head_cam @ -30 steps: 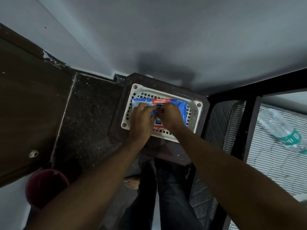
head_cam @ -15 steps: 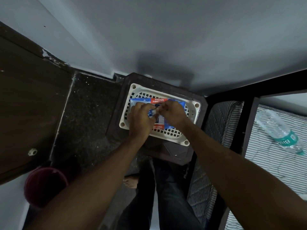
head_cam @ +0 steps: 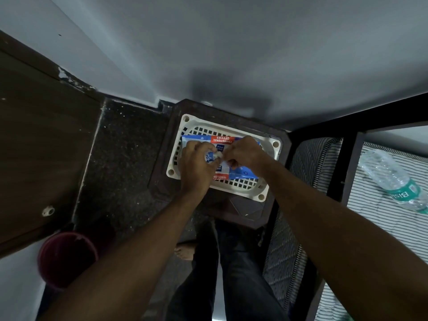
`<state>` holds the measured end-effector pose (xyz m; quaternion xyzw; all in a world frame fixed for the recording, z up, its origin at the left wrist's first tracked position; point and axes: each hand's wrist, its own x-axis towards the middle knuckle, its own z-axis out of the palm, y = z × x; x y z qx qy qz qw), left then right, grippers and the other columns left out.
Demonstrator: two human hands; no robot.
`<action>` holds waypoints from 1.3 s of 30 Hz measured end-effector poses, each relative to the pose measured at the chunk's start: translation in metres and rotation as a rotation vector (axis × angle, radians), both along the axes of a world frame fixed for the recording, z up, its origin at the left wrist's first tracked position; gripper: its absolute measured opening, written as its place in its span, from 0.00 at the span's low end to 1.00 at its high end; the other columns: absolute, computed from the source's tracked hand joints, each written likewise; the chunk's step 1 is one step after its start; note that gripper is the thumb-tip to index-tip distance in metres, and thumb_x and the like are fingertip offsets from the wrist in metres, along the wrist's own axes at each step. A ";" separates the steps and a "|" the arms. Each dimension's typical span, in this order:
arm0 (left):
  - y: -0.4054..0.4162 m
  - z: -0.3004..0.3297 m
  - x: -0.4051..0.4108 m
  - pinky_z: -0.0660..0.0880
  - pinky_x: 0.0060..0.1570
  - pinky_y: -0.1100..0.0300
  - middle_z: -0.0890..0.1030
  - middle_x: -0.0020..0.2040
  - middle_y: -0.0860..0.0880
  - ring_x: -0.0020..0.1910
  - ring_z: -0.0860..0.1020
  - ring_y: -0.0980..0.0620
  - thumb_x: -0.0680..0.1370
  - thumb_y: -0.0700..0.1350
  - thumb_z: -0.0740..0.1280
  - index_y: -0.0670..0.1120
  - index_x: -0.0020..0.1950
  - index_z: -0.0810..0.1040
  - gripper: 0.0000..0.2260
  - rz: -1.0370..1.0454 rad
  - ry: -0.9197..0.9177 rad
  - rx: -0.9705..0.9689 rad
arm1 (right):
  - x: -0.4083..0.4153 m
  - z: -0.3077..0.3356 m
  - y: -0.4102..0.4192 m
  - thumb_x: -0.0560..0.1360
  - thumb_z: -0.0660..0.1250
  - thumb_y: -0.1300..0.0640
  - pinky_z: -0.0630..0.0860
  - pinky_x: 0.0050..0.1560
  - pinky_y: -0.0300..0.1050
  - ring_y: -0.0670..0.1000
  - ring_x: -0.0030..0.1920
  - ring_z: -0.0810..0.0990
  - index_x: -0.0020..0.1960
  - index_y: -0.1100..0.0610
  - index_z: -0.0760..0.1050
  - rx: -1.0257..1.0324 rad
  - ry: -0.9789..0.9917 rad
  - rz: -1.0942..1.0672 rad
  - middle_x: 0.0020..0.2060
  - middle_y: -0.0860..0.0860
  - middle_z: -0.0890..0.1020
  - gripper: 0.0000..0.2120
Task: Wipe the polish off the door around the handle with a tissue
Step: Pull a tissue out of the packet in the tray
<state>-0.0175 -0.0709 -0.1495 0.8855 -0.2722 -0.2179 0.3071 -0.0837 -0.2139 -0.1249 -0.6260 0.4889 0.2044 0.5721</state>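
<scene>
A blue and red tissue pack (head_cam: 243, 171) lies in a white perforated basket (head_cam: 266, 144) on a dark stool (head_cam: 245, 209). My left hand (head_cam: 196, 167) grips the pack's left part, holding its peeled flap. My right hand (head_cam: 245, 154) pinches at the pack's opening, where a small white tuft of tissue (head_cam: 217, 155) shows between the two hands. The brown wooden door (head_cam: 34, 147) stands at the left; its handle is out of view.
A maroon bucket (head_cam: 66, 258) stands on the dark speckled floor (head_cam: 122, 158) at lower left. To the right are a black bed frame (head_cam: 347, 158) and a striped mattress (head_cam: 382, 216) with a plastic water bottle (head_cam: 391, 179). My legs are below the stool.
Both hands stayed on the pack and worked its middle; a white tuft of tissue has come into sight between them. The view has shifted slightly.
</scene>
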 end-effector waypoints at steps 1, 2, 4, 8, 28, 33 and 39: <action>0.001 -0.001 0.000 0.80 0.57 0.48 0.77 0.55 0.48 0.58 0.77 0.48 0.69 0.45 0.80 0.50 0.51 0.82 0.14 -0.008 -0.003 0.004 | -0.002 -0.001 0.001 0.73 0.73 0.67 0.84 0.44 0.47 0.54 0.37 0.82 0.48 0.69 0.83 -0.006 -0.017 0.021 0.43 0.64 0.85 0.06; 0.002 -0.001 0.000 0.80 0.57 0.48 0.77 0.55 0.48 0.58 0.77 0.48 0.70 0.45 0.80 0.49 0.52 0.82 0.13 -0.020 -0.010 0.008 | -0.004 -0.003 0.001 0.73 0.74 0.66 0.83 0.42 0.45 0.52 0.36 0.82 0.48 0.68 0.83 -0.008 -0.038 0.020 0.44 0.64 0.86 0.06; 0.004 -0.002 0.000 0.79 0.57 0.49 0.77 0.55 0.48 0.58 0.77 0.48 0.71 0.46 0.79 0.48 0.53 0.84 0.13 -0.052 -0.035 0.009 | -0.007 -0.004 0.002 0.72 0.75 0.65 0.83 0.43 0.46 0.51 0.35 0.81 0.48 0.67 0.83 0.006 -0.062 -0.035 0.44 0.64 0.85 0.06; 0.004 0.001 -0.001 0.80 0.58 0.50 0.78 0.57 0.48 0.59 0.77 0.49 0.72 0.43 0.79 0.48 0.54 0.84 0.13 -0.087 -0.060 -0.012 | -0.008 -0.001 0.000 0.71 0.76 0.66 0.82 0.41 0.45 0.51 0.34 0.80 0.41 0.62 0.83 0.046 -0.090 -0.076 0.38 0.61 0.84 0.02; 0.010 0.009 0.001 0.78 0.51 0.58 0.80 0.48 0.50 0.49 0.79 0.52 0.76 0.40 0.73 0.45 0.46 0.81 0.02 -0.093 -0.039 -0.161 | -0.001 0.001 0.005 0.76 0.66 0.67 0.75 0.41 0.47 0.53 0.36 0.78 0.42 0.66 0.80 0.187 -0.051 -0.253 0.36 0.58 0.82 0.06; 0.013 0.007 0.000 0.77 0.48 0.56 0.81 0.46 0.50 0.47 0.79 0.51 0.77 0.41 0.70 0.44 0.46 0.80 0.01 -0.088 -0.037 -0.182 | -0.001 -0.003 0.004 0.74 0.67 0.65 0.72 0.31 0.44 0.52 0.29 0.76 0.39 0.66 0.79 0.153 -0.028 -0.258 0.30 0.57 0.80 0.06; 0.015 0.003 -0.004 0.77 0.49 0.52 0.81 0.46 0.50 0.48 0.79 0.49 0.77 0.40 0.68 0.44 0.47 0.79 0.01 -0.096 -0.046 -0.179 | -0.010 -0.001 0.004 0.75 0.68 0.62 0.71 0.32 0.43 0.50 0.30 0.74 0.41 0.64 0.79 0.260 -0.040 -0.222 0.31 0.56 0.79 0.06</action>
